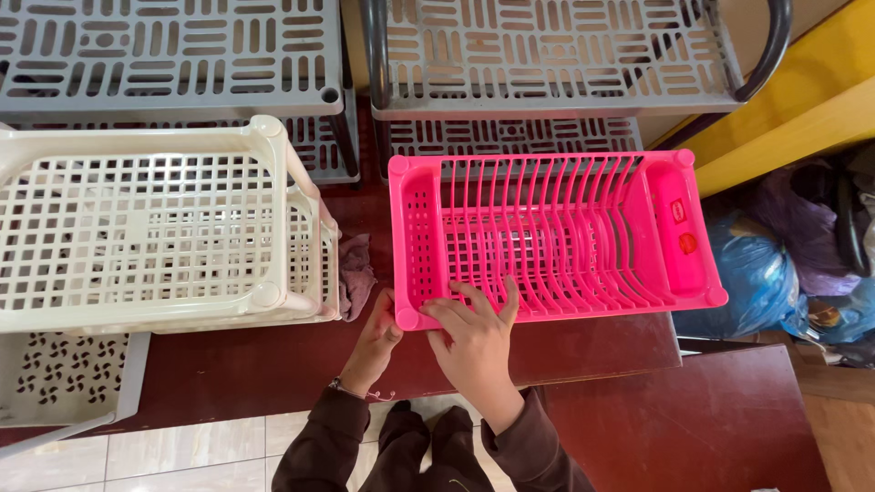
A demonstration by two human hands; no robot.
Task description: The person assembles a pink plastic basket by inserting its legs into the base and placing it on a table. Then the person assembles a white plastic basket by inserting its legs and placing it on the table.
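Two hands of mine are at the near left corner of the pink dish rack, which sits on the dark red table. My right hand lies flat on the rack's near rim with fingers spread, fingertips reaching in among the slats. My left hand is just outside that same corner, curled against the rack's corner post; how tightly it grips I cannot tell. Inside the rack's right end wall sit two small red stickers, the upper one squarish, the lower one round. Left of the rack stands a cream lattice rack, and between the two lies a crumpled mauve cloth. Behind the pink rack are grey slotted shelves. Right of the rack, down off the table, lies a blue plastic bag, with a purple bag just beyond it
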